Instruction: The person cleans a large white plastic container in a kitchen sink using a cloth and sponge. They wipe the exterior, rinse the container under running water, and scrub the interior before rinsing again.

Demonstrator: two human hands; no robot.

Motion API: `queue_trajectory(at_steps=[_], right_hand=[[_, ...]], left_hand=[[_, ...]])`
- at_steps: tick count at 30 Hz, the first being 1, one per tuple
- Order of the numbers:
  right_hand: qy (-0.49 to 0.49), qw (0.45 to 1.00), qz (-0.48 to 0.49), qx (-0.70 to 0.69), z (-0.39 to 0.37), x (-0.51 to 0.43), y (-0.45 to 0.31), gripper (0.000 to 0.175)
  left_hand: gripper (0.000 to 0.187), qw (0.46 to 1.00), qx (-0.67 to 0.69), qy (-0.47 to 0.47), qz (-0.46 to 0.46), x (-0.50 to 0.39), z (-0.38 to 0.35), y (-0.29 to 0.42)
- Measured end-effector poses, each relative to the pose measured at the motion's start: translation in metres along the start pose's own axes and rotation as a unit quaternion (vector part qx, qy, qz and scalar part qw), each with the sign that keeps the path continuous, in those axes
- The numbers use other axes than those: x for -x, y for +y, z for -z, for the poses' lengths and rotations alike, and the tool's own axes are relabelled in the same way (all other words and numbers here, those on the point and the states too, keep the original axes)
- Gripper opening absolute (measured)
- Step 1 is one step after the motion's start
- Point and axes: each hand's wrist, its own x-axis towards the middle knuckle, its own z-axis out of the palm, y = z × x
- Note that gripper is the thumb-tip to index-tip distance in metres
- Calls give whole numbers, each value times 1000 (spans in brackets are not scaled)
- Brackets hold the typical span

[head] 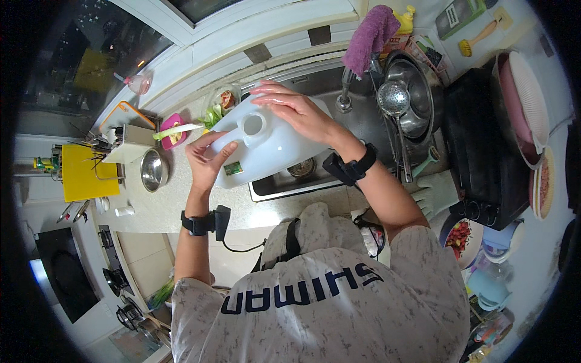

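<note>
A large white translucent plastic jug (290,152) is tilted over the near left part of the steel sink (363,125). Its round mouth (253,124) has no cap, and a small green label is stuck on its side. My left hand (209,156) is wrapped around the jug's handle, thumb on top. Flat against the jug's upper side rests my right hand (295,109), wet, with its fingers stretched out and slightly apart. Part of the sink is hidden beneath the jug; the drain strainer (301,168) shows past its lower edge.
A purple cloth (371,38) hangs over the faucet (344,102). Right of it are steel bowls (415,122) with a skimmer (394,100), a rubber glove (438,193) and a black oven (476,145). Leftward stand a steel bowl (154,169), a pink dish (166,136) and a knife block (134,144).
</note>
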Motion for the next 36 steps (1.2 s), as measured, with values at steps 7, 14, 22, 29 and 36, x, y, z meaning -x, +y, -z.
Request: queue_trajectory(at_steps=[7, 14, 22, 29, 36], right_hand=[[-33, 953, -248, -169, 8, 6, 1, 28], [-65, 962, -181, -194, 15, 23, 7, 36], [56, 902, -353, -242, 4, 98, 72, 50], [109, 950, -293, -6, -36, 86, 13, 56], [89, 986, -137, -17, -34, 44, -22, 43]], left_hand=[[23, 971, -162, -103, -145, -6, -3, 25], [24, 954, -204, -97, -197, -5, 4, 37], [27, 989, -49, 66, -122, 6, 71, 9], [27, 986, 31, 161, -9, 26, 75, -19], [26, 992, 71, 99, 28, 25, 47, -14]])
